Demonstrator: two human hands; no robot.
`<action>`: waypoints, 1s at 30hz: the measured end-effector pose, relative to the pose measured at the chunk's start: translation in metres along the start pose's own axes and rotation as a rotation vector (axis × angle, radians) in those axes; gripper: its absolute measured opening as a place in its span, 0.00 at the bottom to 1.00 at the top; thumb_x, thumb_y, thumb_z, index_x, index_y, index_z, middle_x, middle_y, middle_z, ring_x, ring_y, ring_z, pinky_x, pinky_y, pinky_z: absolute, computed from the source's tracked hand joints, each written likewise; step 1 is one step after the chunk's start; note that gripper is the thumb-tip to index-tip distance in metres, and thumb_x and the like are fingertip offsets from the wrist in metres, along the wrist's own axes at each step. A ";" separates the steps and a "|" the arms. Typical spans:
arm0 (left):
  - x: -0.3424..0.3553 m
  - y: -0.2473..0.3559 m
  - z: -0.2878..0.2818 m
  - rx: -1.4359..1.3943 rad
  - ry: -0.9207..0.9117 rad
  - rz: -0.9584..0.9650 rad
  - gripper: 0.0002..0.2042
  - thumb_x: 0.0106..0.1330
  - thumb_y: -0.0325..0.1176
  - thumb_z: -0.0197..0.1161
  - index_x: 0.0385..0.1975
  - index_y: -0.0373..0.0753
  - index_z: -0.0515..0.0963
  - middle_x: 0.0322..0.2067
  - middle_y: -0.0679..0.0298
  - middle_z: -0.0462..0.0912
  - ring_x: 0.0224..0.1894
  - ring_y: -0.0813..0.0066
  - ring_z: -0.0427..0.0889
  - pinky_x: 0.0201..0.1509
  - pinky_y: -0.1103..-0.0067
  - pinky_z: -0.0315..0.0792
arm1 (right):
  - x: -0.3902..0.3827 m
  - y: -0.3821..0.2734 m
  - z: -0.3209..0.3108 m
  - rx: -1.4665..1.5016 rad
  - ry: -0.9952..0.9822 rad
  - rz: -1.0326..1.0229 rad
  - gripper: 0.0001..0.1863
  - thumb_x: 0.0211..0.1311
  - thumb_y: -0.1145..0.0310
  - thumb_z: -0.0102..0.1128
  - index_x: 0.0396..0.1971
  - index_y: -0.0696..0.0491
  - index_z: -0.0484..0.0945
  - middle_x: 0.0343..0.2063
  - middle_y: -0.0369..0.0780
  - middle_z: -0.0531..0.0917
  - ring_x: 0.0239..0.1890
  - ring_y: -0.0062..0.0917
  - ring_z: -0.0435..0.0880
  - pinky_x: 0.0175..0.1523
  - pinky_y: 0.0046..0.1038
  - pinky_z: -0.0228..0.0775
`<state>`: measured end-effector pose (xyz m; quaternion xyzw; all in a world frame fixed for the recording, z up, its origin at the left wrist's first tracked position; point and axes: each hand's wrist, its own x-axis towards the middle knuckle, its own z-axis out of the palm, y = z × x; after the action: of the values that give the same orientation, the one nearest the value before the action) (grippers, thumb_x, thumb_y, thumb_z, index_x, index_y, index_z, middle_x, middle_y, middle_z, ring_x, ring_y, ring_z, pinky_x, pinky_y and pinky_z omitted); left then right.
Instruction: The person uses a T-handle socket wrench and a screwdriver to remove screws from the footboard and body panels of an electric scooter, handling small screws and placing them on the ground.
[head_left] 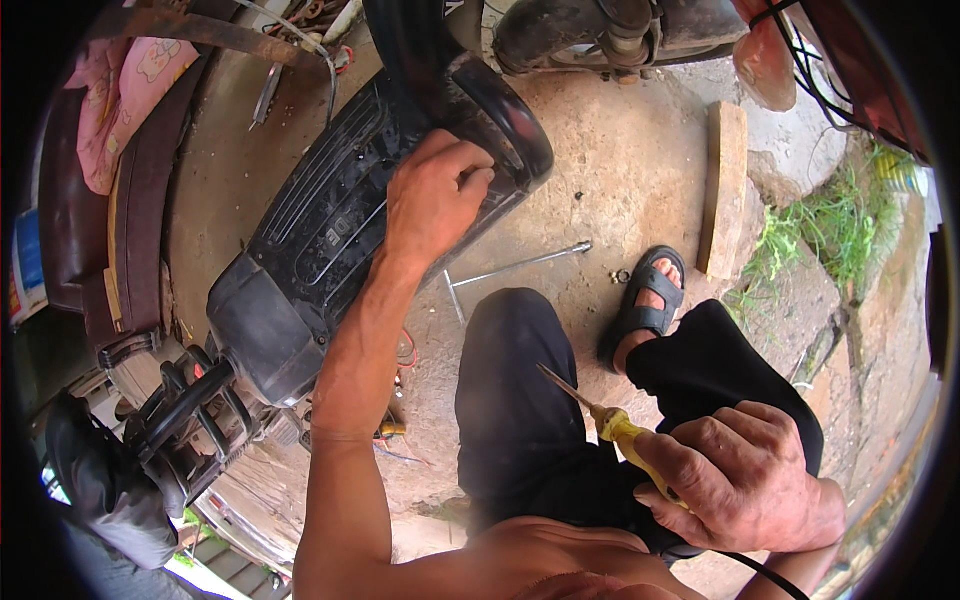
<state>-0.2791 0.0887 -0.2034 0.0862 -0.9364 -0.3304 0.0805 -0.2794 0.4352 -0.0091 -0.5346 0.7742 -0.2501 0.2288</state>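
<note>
My right hand (745,475) is closed around the yellow handle of a slim pointed tool (625,432). Its tapered metal tip points up and left, above my knees, touching nothing. A black cord (765,572) trails from below this hand; whether it joins the tool I cannot tell. My left hand (435,200) lies at the right edge of a black scooter's footboard (330,190). Its fingers are curled in, and anything between them is hidden. The footboard is dusty black plastic with raised ribs, and a dark grey plastic cover (265,330) adjoins its lower end.
A T-handled socket wrench (520,264) lies on the concrete, near my sandalled foot (648,300). To the right are a wooden block (725,190) and grass (825,235). Loose wires (408,350) lie below the scooter. A dark red seat (140,220) with pink cloth (145,95) stands left.
</note>
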 end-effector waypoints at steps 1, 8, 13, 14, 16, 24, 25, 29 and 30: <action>0.000 0.001 0.000 -0.001 0.000 0.000 0.04 0.62 0.29 0.73 0.35 0.42 0.87 0.36 0.62 0.85 0.38 0.58 0.87 0.44 0.67 0.79 | 0.000 0.000 0.000 0.003 0.001 0.000 0.20 0.66 0.56 0.72 0.51 0.53 0.85 0.28 0.33 0.83 0.24 0.25 0.83 0.28 0.29 0.70; -0.009 0.000 -0.005 -0.106 -0.001 0.015 0.09 0.61 0.24 0.74 0.41 0.37 0.87 0.40 0.58 0.85 0.37 0.61 0.89 0.42 0.70 0.81 | 0.000 0.000 -0.002 0.016 -0.029 0.020 0.21 0.65 0.57 0.74 0.51 0.55 0.84 0.29 0.35 0.84 0.24 0.27 0.84 0.30 0.30 0.71; -0.013 -0.003 -0.008 -0.162 0.020 0.009 0.11 0.62 0.23 0.74 0.45 0.36 0.87 0.43 0.58 0.85 0.38 0.64 0.89 0.43 0.72 0.82 | 0.004 -0.003 0.000 0.047 0.098 0.042 0.21 0.60 0.61 0.76 0.49 0.56 0.83 0.27 0.36 0.82 0.23 0.29 0.82 0.29 0.30 0.72; -0.016 -0.006 -0.007 -0.203 0.059 0.015 0.11 0.62 0.23 0.74 0.45 0.37 0.87 0.44 0.58 0.85 0.38 0.65 0.88 0.44 0.72 0.82 | 0.007 -0.007 -0.002 0.055 0.111 0.074 0.20 0.60 0.61 0.77 0.47 0.56 0.82 0.28 0.37 0.83 0.24 0.30 0.83 0.30 0.32 0.73; -0.025 -0.010 -0.003 -0.295 0.149 0.025 0.11 0.61 0.23 0.74 0.44 0.36 0.87 0.47 0.58 0.85 0.43 0.63 0.88 0.48 0.71 0.82 | 0.011 -0.006 -0.005 0.091 0.114 0.127 0.20 0.61 0.61 0.77 0.46 0.56 0.81 0.29 0.39 0.83 0.24 0.33 0.83 0.30 0.34 0.75; -0.042 -0.017 0.001 -0.235 0.267 0.067 0.11 0.63 0.27 0.74 0.45 0.36 0.87 0.51 0.56 0.85 0.55 0.55 0.85 0.62 0.68 0.78 | 0.085 -0.005 -0.025 0.054 0.298 0.275 0.16 0.69 0.59 0.70 0.45 0.56 0.79 0.28 0.47 0.87 0.28 0.43 0.89 0.34 0.38 0.80; -0.042 -0.018 0.002 -0.251 0.278 0.067 0.11 0.63 0.27 0.74 0.45 0.36 0.87 0.51 0.56 0.85 0.55 0.55 0.85 0.62 0.68 0.78 | 0.100 -0.005 -0.028 0.009 0.325 0.254 0.17 0.70 0.57 0.69 0.43 0.57 0.80 0.26 0.47 0.86 0.27 0.43 0.89 0.34 0.39 0.79; -0.039 -0.018 0.010 -0.216 0.299 0.115 0.13 0.62 0.28 0.74 0.46 0.37 0.87 0.51 0.57 0.84 0.57 0.56 0.83 0.63 0.67 0.77 | 0.146 -0.003 -0.030 -0.203 0.351 0.262 0.21 0.70 0.52 0.68 0.40 0.57 0.80 0.25 0.50 0.86 0.31 0.50 0.88 0.36 0.45 0.78; -0.040 -0.019 0.010 -0.206 0.307 0.119 0.13 0.61 0.29 0.74 0.46 0.38 0.87 0.51 0.58 0.84 0.57 0.56 0.83 0.63 0.67 0.77 | 0.156 0.002 -0.024 -0.201 0.375 0.215 0.20 0.69 0.52 0.69 0.40 0.56 0.81 0.26 0.51 0.86 0.33 0.53 0.88 0.39 0.49 0.78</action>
<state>-0.2408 0.0889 -0.2268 0.0714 -0.8779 -0.4020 0.2504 -0.3458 0.2926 -0.0056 -0.4132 0.8766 -0.2411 0.0519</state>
